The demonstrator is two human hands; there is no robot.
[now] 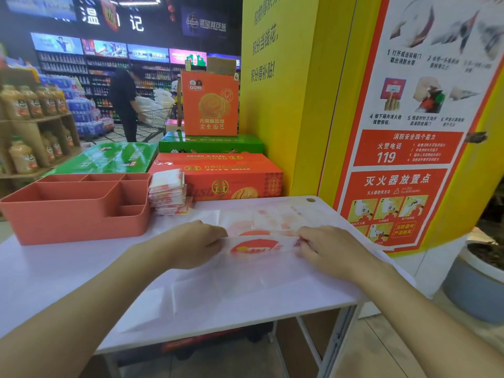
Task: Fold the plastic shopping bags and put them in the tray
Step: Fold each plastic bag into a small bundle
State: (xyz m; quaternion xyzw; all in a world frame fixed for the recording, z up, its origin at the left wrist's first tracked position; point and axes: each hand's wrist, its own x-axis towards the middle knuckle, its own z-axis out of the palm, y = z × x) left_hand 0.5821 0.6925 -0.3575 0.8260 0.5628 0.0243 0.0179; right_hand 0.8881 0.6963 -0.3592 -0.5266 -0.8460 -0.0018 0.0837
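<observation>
both arms reach forward over a white table (54,274) in a shop, backs of the hands up. the left hand (191,241) curls its fingers and pinches the left end of a translucent plastic bag (256,248); the right hand (327,249) pinches the right end in the same way, fingers bent under the knuckles.

on the table's far left stands a salmon-coloured tray (68,222) with several compartments, none of them showing a bag. just beside its right wall, a stack of folded bags (169,192) rests on the table, outside the tray. behind the table lie an orange carton (226,178) and a green carton (109,156). a yellow pillar with a fire safety poster (403,148) rises on the right, and a grey plant pot (474,282) sits on the floor beside it. a shopper with a trolley (125,105) stands far back among the shelves. nothing lies between the hands and the tray.

the bag lies flat at the table's middle, well apart from the tray. the band held between the hands runs left to right, its red logo facing up, and loose film spreads nearer and farther on the tabletop.
</observation>
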